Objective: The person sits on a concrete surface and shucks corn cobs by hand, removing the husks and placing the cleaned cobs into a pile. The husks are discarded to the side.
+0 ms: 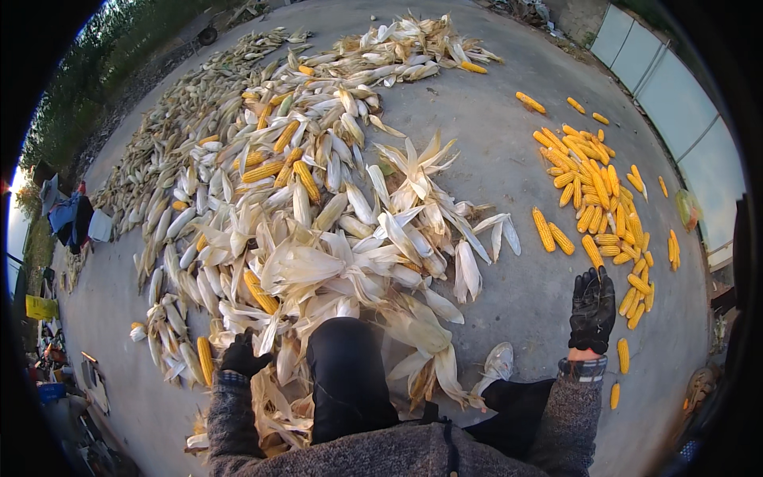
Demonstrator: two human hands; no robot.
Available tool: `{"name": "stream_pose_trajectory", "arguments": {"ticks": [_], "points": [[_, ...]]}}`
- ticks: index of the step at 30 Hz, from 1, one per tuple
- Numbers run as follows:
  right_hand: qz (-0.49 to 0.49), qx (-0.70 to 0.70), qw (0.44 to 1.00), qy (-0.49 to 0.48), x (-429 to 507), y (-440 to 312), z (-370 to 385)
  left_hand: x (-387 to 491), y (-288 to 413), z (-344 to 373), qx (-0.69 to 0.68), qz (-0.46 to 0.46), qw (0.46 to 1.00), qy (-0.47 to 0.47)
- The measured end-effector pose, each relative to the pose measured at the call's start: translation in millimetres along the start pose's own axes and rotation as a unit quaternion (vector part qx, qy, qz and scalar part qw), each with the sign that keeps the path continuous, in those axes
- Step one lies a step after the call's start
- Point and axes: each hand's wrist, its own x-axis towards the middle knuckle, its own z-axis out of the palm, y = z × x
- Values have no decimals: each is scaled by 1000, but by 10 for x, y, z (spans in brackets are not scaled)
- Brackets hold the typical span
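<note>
My right hand (593, 310), in a black glove, reaches out to the right with its palm up and fingers extended. A husked yellow corn cob (592, 251) is just beyond its fingertips; whether they touch is unclear. My left hand (243, 356), also gloved in black, is beside the near edge of the heap of unhusked corn (197, 161), thumb apart from the fingers. I see nothing held in it. Close to its left lies a bare cob (204, 361), and loose dry husks (280, 411) are to its right. Peeled-back husks (322, 262) spread over the heap ahead.
Husked cobs form a pile (596, 179) on the concrete floor (501, 161) at right. White metal panels (679, 89) stand beyond it. My bent knee (346, 369) and a shoe (498, 364) are between my hands. A white container (100, 226) and clutter are far left.
</note>
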Motion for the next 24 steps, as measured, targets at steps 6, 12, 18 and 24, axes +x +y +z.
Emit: {"name": "stream_pose_trajectory", "arguments": {"ticks": [6, 12, 18, 24], "points": [[156, -81, 984, -17, -507, 806, 355, 1359, 1166, 197, -137, 224, 965, 16], [222, -118, 967, -35, -455, 1009, 491, 2341, 2222, 395, 220, 315, 923, -19], [215, -180, 960, -11, -444, 966, 467, 2783, 1795, 1085, 166, 150, 959, -172], [245, -188, 951, -14, -401, 1012, 362, 2195, 1452, 1914, -160, 107, 972, -137]]}}
